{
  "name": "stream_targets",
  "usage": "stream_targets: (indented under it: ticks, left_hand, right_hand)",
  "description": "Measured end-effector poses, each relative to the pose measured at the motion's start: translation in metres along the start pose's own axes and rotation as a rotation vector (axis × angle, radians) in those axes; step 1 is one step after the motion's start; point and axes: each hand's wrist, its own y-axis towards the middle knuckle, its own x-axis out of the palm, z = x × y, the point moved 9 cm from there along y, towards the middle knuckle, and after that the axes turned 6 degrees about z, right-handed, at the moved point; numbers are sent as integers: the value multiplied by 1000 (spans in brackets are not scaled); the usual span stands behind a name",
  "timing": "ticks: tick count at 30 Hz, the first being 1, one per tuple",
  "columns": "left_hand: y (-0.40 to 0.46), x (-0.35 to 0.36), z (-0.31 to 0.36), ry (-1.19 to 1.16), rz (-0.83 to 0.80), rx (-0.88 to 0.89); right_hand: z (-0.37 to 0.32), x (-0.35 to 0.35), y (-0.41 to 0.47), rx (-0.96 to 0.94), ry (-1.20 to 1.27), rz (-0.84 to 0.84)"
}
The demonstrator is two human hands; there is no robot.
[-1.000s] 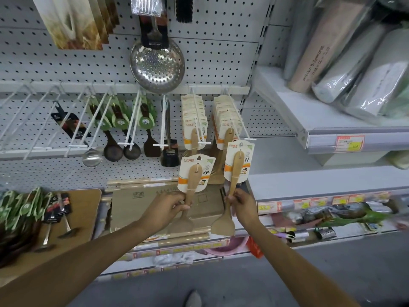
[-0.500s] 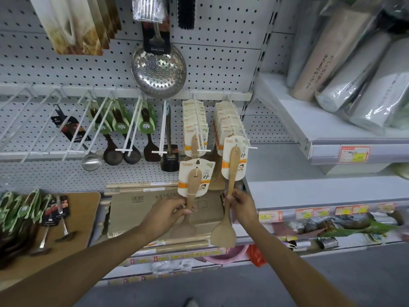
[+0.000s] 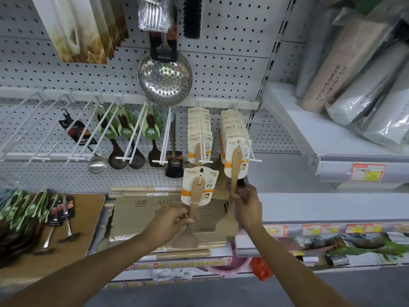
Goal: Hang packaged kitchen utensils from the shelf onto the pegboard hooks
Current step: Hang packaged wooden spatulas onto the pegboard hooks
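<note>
Pegboard [image 3: 232,69], skimmer card [image 3: 164,54] reads HONGJAYI

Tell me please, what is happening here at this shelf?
A person is stocking a white pegboard. Each hand holds one carded wooden rice spatula by its handle. The right hand lifts its spatula so the card sits at the front of the rightmost white hook, which is already full of the same spatulas. The left hand holds the other spatula lower, below the neighbouring hook.
</note>
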Motion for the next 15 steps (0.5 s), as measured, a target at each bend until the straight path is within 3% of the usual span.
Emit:
stream_targets:
  ticks: [3,5,11,15]
  left_hand:
    - [-3,8,-8,-3,-6,-38]
    - [-6,15,-16,-9,-15,-64]
    - [-13,28,-20,-63,-21,-101]
    - [-12,29,-18,-99,-23,-118]
  right_hand:
    - [-24,-1,-13,-146,21,44]
    - [-40,11,-25,-197,93,-49]
    - [-53,61,-60,-108,272,-444]
    - [-62,71,-73,-92,409,-495]
